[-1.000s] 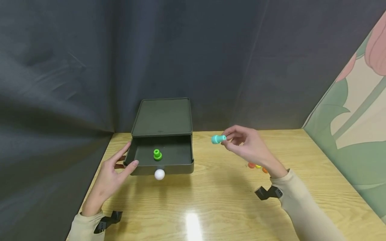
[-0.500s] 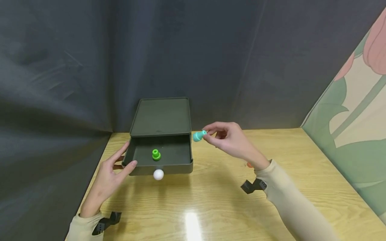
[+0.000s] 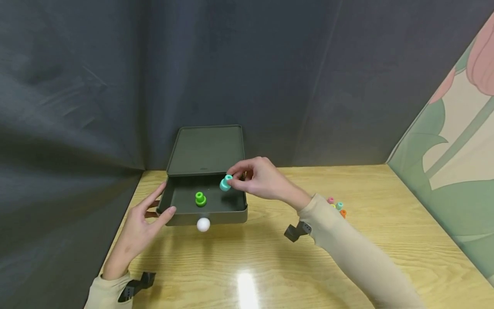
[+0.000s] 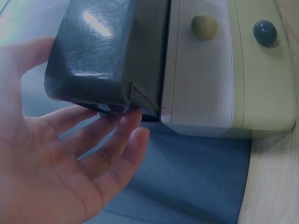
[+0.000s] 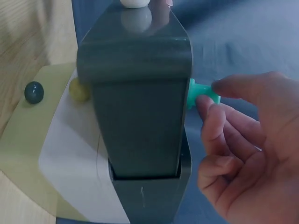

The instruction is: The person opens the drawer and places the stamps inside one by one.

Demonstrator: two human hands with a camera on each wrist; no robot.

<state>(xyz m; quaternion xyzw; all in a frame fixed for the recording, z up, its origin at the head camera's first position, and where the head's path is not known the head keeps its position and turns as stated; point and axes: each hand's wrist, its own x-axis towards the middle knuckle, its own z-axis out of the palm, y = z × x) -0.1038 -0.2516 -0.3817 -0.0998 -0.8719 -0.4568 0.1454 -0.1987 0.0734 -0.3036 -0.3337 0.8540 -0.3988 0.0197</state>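
A dark grey drawer [image 3: 185, 218] with a white round knob [image 3: 203, 224] is pulled out of its cabinet [image 3: 208, 150]. My left hand [image 3: 140, 227] holds the drawer's left front corner, thumb at the front edge and fingers along the side; the left wrist view shows the fingertips [image 4: 133, 116] touching it. Over the drawer's right half, my right hand [image 3: 266, 178] pinches a turquoise flanged peg [image 3: 225, 184] between thumb and fingers. In the right wrist view the peg [image 5: 203, 93] is partly hidden by the drawer wall. A green flanged peg [image 3: 200, 200] stands on the drawer floor.
Several small coloured pieces [image 3: 339, 206] lie on the wooden table [image 3: 278, 266] beyond my right forearm. Below the dark drawer are a white drawer [image 4: 203, 74] and a yellow-green one [image 4: 264, 84], both closed. A dark cloth [image 3: 278, 86] hangs behind.
My right hand has moved left with the turquoise peg, from over the table to above the drawer; the peg has turned more upright. My left hand stays on the drawer corner.
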